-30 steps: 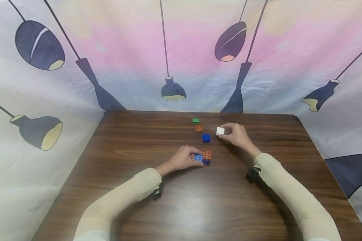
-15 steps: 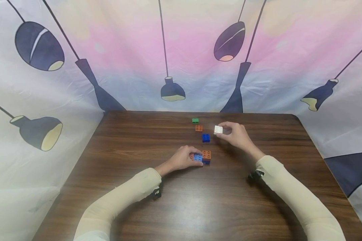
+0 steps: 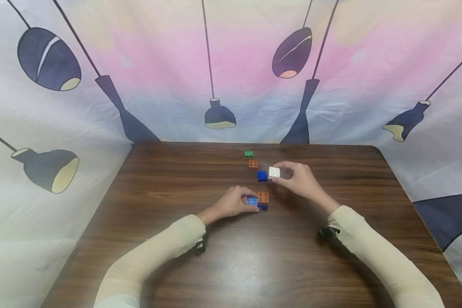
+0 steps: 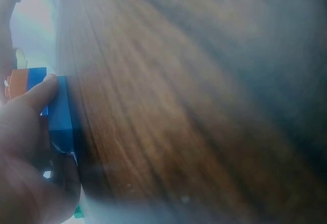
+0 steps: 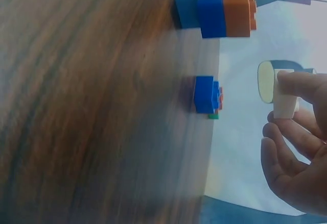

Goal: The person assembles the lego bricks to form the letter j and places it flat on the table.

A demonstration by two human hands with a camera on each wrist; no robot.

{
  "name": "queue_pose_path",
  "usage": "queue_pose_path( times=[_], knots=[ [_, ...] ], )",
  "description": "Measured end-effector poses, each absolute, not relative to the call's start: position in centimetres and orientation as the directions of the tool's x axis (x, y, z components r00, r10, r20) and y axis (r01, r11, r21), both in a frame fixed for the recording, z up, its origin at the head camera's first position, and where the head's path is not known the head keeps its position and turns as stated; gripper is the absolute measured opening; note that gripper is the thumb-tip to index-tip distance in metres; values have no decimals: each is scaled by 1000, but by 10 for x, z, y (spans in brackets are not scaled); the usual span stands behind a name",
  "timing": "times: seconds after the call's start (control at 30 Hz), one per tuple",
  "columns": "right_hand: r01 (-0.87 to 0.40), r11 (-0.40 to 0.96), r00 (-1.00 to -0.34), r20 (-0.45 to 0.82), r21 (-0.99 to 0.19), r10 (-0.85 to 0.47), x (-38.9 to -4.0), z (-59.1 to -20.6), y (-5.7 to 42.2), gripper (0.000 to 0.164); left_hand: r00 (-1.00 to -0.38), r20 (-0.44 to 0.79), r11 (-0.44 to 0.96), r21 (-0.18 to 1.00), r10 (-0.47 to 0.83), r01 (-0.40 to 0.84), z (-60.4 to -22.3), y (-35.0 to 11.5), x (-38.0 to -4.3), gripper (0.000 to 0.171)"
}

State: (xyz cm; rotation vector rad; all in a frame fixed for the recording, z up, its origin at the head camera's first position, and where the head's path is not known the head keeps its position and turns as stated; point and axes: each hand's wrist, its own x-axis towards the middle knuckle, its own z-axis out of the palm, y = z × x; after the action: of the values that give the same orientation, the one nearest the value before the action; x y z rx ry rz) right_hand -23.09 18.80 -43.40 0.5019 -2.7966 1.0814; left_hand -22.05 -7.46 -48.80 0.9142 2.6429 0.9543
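With thumb and fingers, my left hand (image 3: 234,202) grips a cluster of joined toy building bricks on the wooden table. Its studs show a light blue brick (image 3: 252,202) beside an orange brick (image 3: 263,197), which sits on a dark blue brick (image 5: 211,12); another bit of orange peeks out by the palm, partly hidden. My right hand (image 3: 302,182) pinches a white brick (image 3: 274,172) between thumb and fingers. In the right wrist view, this white brick is raised well off the tabletop. From above, it appears just right of a loose dark blue brick (image 3: 262,176).
Behind the loose dark blue brick, a flat orange brick (image 3: 253,164) and a small green brick (image 3: 248,154) lie in a row toward the back edge of the table (image 3: 177,171). A printed cloth (image 3: 177,85) with lamp drawings hangs behind it.
My right hand has carried the white brick leftward, and most recently a little toward the front. My left hand keeps its grip on the brick cluster without visible motion.
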Motion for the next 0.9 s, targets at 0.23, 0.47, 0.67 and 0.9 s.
queue_pose_path(
  times=[0.23,0.47,0.67,0.9],
  knots=[
    [-364,667,-930,223,-650,-291,-220,-433,182,38,-792,32,594,642,610,484,-488,-74,-220,47],
    [-376,659,-924,214,-652,-316,-209,-432,176,39,-787,48,587,638,615,498,-487,-74,-219,48],
    [-400,653,-914,221,-644,-341,-201,-430,172,40,-788,63,590,627,613,509,-487,-74,-218,48],
    [-409,633,-907,218,-658,-360,-195,-430,168,39,-787,74,584,629,612,513,-488,-74,-219,46]
  ],
)
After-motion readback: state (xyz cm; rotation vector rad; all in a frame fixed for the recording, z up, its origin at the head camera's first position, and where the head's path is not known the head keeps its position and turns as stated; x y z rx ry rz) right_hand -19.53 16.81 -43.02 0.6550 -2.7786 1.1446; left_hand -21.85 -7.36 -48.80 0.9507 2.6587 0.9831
